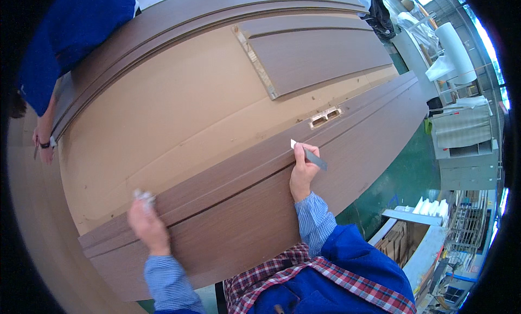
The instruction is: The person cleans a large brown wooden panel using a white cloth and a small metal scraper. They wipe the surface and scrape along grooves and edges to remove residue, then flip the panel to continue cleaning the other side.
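Observation:
My left hand [149, 228], blurred, grips a crumpled white cloth or tissue [144, 197] over the near edge of a brown wood-grain panel [244, 216]. In my right hand [303, 171] is a flat grey metal blade [315, 158], like a scraper; a small white piece [293, 144] shows at the fingertips. That hand is above the same panel, close to its long groove. Beyond it, a rectangular cutout [325, 118] with two openings and pale raw edges breaks the panel's inner edge.
Tan cardboard [163, 110] lies between the near panel and a far brown panel [183, 29]. A shorter brown panel [321, 62] rests on it. A co-worker's hand [44, 145] holds a thin tool at far left. Right are a foam roll [456, 51] and an open bin [423, 249].

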